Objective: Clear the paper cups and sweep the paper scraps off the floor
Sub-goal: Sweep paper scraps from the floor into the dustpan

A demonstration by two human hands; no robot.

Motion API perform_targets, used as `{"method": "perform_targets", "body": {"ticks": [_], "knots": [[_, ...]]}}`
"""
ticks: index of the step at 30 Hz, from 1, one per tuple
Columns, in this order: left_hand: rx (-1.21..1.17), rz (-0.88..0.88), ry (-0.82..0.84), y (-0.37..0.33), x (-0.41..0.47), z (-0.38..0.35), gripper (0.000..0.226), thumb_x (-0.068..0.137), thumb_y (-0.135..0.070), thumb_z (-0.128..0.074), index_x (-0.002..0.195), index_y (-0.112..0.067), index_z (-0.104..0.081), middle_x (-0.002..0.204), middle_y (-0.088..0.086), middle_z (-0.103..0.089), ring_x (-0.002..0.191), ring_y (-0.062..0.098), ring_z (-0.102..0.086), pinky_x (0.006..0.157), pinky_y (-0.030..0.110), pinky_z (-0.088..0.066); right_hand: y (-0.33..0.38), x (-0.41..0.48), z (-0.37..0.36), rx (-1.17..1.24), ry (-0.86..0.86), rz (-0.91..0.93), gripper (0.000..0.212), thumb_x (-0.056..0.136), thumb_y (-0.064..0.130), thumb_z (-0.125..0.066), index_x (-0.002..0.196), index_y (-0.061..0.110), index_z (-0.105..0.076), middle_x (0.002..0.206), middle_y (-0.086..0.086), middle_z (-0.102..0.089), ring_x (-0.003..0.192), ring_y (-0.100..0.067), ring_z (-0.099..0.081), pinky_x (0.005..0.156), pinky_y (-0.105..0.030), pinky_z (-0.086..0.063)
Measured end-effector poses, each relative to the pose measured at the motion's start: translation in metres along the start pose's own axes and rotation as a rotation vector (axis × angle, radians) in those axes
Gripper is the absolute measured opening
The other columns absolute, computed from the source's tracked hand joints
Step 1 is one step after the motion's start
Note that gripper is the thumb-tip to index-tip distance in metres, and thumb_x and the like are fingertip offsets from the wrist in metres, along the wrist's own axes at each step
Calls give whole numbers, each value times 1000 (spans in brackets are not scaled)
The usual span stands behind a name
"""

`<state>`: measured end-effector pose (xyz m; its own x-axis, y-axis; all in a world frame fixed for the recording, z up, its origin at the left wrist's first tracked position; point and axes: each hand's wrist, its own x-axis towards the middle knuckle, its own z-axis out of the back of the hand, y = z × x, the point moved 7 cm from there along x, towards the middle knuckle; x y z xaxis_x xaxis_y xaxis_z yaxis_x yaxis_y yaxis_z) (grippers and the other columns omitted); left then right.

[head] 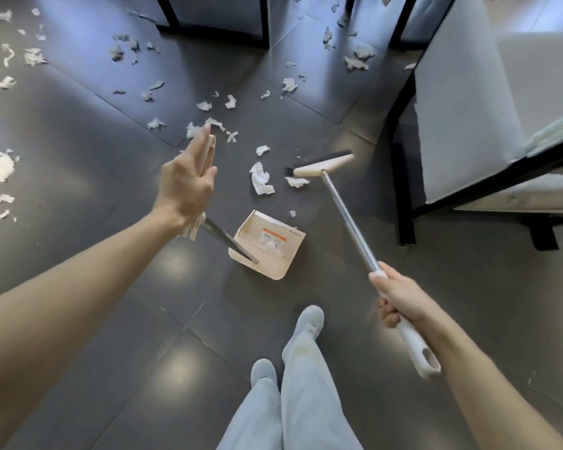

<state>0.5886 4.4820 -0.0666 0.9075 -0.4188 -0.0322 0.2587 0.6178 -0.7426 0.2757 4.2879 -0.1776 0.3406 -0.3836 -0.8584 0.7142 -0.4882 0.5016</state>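
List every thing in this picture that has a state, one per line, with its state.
broom: head down on the floor, handle gripped by the right hand.
dustpan: standing on the floor, inside visible from above.
left hand: fingers straight along the dustpan's handle.
paper scraps: scattered on the floor, not yet swept up.

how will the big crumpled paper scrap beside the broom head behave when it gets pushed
Probably very light: the scrap looks like thin torn paper, so the broom should slide it easily over the glossy floor. It looks floppy and creased, so it may fold under the bristles rather than roll. A quick stroke might flick it past the dustpan.
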Motion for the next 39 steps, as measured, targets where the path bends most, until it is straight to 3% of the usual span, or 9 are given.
{"method": "perform_targets", "body": {"ticks": [5, 10, 15, 19, 22, 25, 30, 37, 39], "knots": [[-58, 50, -30, 14, 40, 20, 64, 89, 5, -52, 145, -21, -36, 135, -15, -44, 109, -26, -37, 94, -6, -23, 79, 73, 3, 66, -42, -5, 53, 100, 17, -44, 148, 33, -29, 64, -2, -32, 30, -3, -28, 30, -10, -24], [-143, 113, 55, 26, 89, 15, 66, 85, -4, -57, 141, -35, -42, 138, -13, -49, 123, -8, -46, 113, 25, -30, 135, 125, 11, 15, -85, -18, 52, 98, 18, -44, 147, 32, -32, 66, -2, -36, 39, -5, -31, 31, -13, -28], [-140, 108, 66, 14, 123, 8, 63, 89, 16, -47, 143, -15, -40, 138, -8, -45, 108, -26, -43, 96, -2, -28, 148, 149, 6, -178, -80, -66, 39, 99, 15, -39, 137, 16, -38, 64, -4, -37, 46, -11, -33, 34, -15, -30], [-101, 46, 22, 8, 142, 10, 60, 89, 13, -50, 142, -13, -41, 136, -10, -42, 94, -37, -37, 87, -9, -25, 128, 140, -17, -324, -19, -88, 44, 96, 11, -37, 140, 10, -32, 59, -7, -40, 45, -16, -34, 38, -21, -30], [-53, 30, 25, 11, 147, 11, 59, 89, 8, -53, 141, -18, -43, 136, -12, -44, 102, -33, -40, 94, -5, -25, 109, 120, -36, -489, 34, -88, 57, 91, 13, -38, 146, 21, -24, 62, -11, -46, 44, -21, -41, 46, -30, -35], [-47, 33, 54, 17, 149, 12, 61, 88, 1, -56, 141, -26, -44, 134, -10, -53, 122, -8, -46, 108, 11, -26, 90, 92, -57, -499, 108, -137, 63, 93, 20, -37, 150, 34, -16, 52, -6, -46, 44, -17, -41, 46, -27, -37], [-76, 34, 81, 19, 145, 15, 61, 88, 0, -56, 142, -26, -43, 129, -17, -51, 119, -13, -45, 106, 6, -25, 77, 44, -85, -324, 168, -238, 53, 97, 22, -38, 147, 37, -29, 55, -2, -37, 38, -7, -31, 34, -15, -30], [-211, 2, 254, 14, 118, 8, 63, 90, 12, -46, 144, -19, -38, 137, -9, -46, 111, -21, -45, 110, 17, -30, 75, -1, -103, -262, 89, -104, 53, 97, 19, -42, 148, 30, -32, 48, -2, -38, 36, -9, -34, 34, -15, -32], [-184, -24, 296, 16, 112, 7, 61, 90, 11, -47, 144, -18, -38, 134, -15, -44, 106, -27, -43, 107, 11, -28, 71, -8, -97, -226, 37, -103, 54, 97, 21, -43, 149, 33, -29, 52, -3, -40, 38, -10, -35, 35, -15, -33]]}}
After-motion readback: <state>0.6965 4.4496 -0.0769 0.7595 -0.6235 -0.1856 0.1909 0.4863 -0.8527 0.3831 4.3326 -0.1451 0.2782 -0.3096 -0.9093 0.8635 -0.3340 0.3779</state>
